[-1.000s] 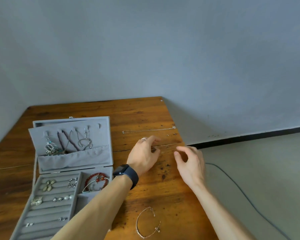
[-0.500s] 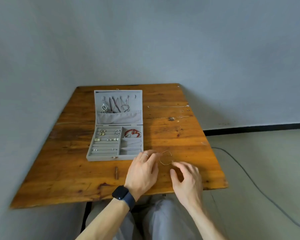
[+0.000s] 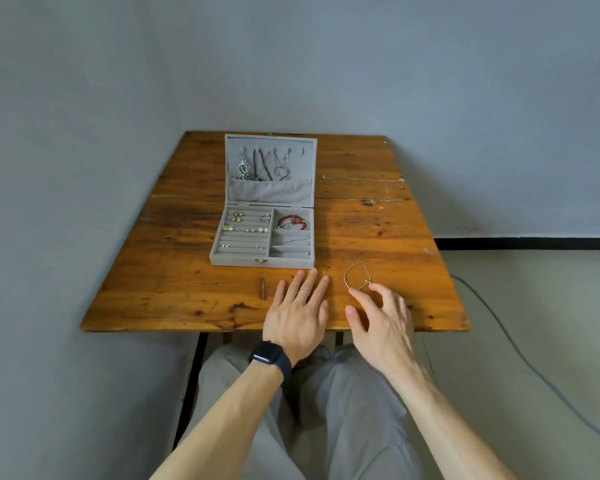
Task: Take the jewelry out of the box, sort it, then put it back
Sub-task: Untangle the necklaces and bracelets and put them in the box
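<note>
Thin wire bangle on grainy wooden table

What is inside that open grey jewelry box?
Small pieces sit in the left slotted rows, a red bracelet lies in the top right compartment, and necklaces hang in the lid. The lid's pocket covers whatever it holds.

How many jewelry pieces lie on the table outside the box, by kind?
Bracelet: 1
Chain: 1
Studs: 2
Small piece, too small to identify: 1
Total: 5
</note>
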